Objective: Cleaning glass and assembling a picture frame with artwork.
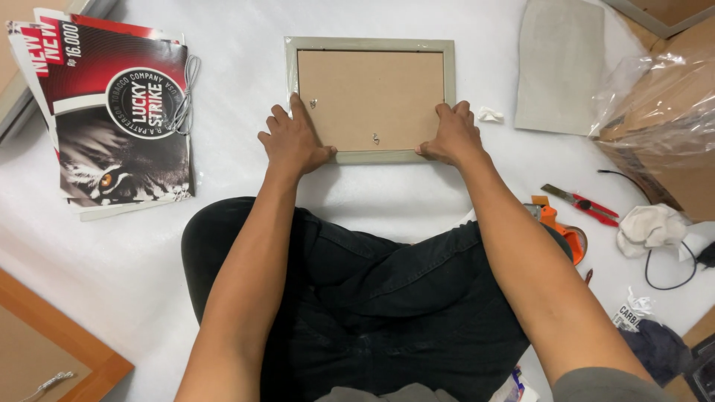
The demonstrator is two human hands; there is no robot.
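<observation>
A small picture frame lies face down on the white sheet, its pale grey-green border around a brown backing board with two small metal clips. My left hand grips the frame's lower left corner, fingers on the backing. My right hand grips the lower right corner, thumb at the bottom edge. Both press on the frame. I sit cross-legged in dark trousers, just in front of the frame.
A stack of red, black and white posters lies at left with a grey cord on it. A grey board lies at right. Red-handled pliers, an orange tool, a white rag and plastic-wrapped cardboard are at right. A wooden frame sits bottom left.
</observation>
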